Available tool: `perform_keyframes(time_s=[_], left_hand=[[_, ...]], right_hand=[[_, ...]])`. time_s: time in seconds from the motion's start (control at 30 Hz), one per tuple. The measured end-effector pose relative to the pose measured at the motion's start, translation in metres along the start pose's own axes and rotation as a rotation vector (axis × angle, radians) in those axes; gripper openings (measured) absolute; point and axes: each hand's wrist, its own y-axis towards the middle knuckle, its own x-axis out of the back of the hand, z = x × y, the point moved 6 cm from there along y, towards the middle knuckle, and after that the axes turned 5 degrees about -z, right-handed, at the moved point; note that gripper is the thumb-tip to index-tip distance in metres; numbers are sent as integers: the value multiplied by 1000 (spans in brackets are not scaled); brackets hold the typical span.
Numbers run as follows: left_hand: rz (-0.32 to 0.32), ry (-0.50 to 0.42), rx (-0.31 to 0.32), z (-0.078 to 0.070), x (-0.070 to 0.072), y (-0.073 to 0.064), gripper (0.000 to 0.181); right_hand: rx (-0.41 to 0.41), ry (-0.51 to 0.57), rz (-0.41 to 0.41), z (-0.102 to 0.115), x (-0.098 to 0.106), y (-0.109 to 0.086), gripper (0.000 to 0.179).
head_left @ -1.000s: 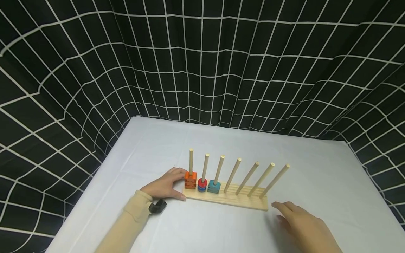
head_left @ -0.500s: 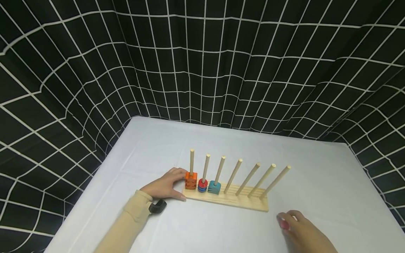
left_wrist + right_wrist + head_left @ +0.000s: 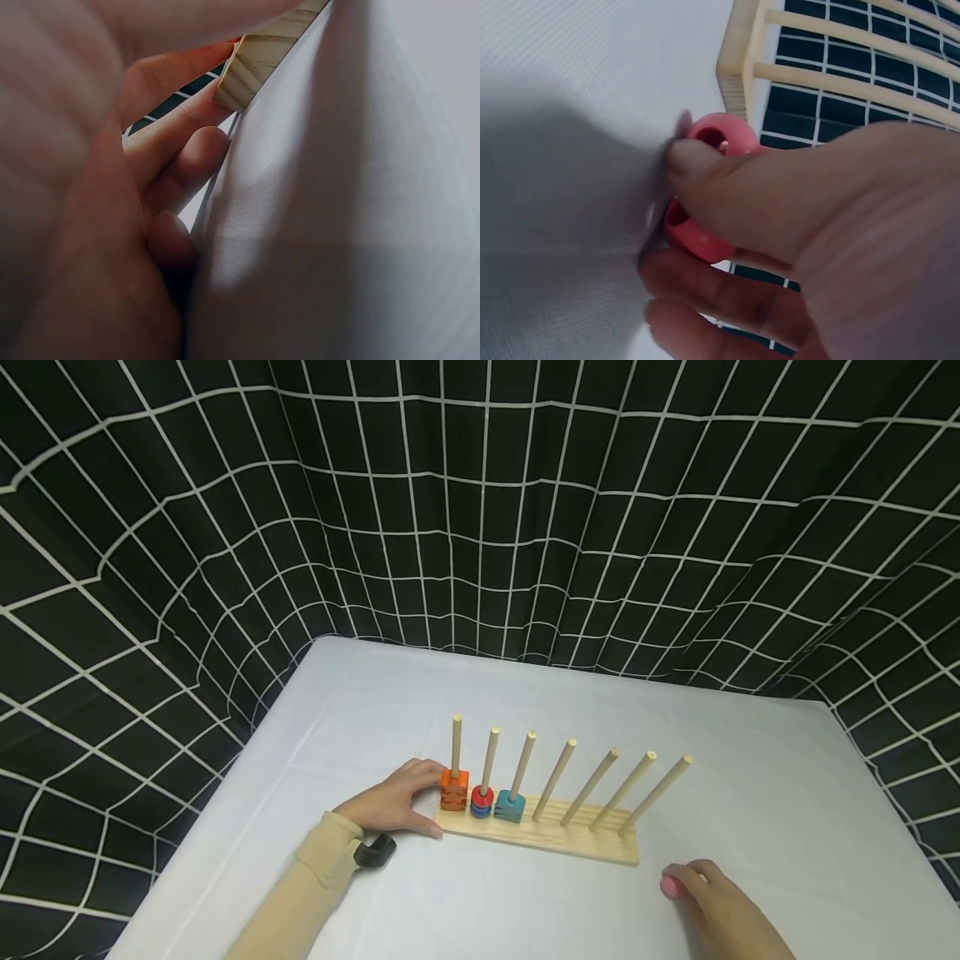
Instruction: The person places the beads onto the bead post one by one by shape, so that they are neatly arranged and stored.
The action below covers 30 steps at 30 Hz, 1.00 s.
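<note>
A wooden peg board [image 3: 540,837] with a row of upright dowels lies on the table. My left hand [image 3: 393,797] holds its left end, thumb at the front corner and fingers behind; in the left wrist view the board's end [image 3: 259,64] shows between thumb and fingers. Stacked on the left dowels are orange blocks [image 3: 453,791], a red ring [image 3: 482,797] over blue ones, and teal blocks [image 3: 509,807]. Right of the board, my right hand [image 3: 716,902] pinches a pink piece [image 3: 724,131] low over the cloth. Two rounded, holed parts show around the thumb, which hides its middle.
The remaining dowels [image 3: 592,785] toward the right carry no pieces and lean outward in the head view. White cloth [image 3: 480,893] covers the table. A black curtain with white grid lines [image 3: 517,510] stands around the back and sides.
My right hand has moved slightly right and down, away from the board's right end, and the pink piece now shows in its fingers. The left hand keeps its place at the board.
</note>
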Motion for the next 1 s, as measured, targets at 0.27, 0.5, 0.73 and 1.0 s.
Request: perform_keyframes(time_s=[0.27,0.5,0.73,1.0], left_hand=[[-3,4,-12,0,0,0,74],[-9,16,-19,1,0,-1,75],[-3,-15,12,2,-1,-2,76],[-7,1,20,5,-2,-1,79]], right_hand=[[-36,-5,3,-2,1,1,30],[-27,19,-101,5,13,4,28],[-55,105,-251,25,54,0,39],[-22,156,-421,57,112,-1,17]])
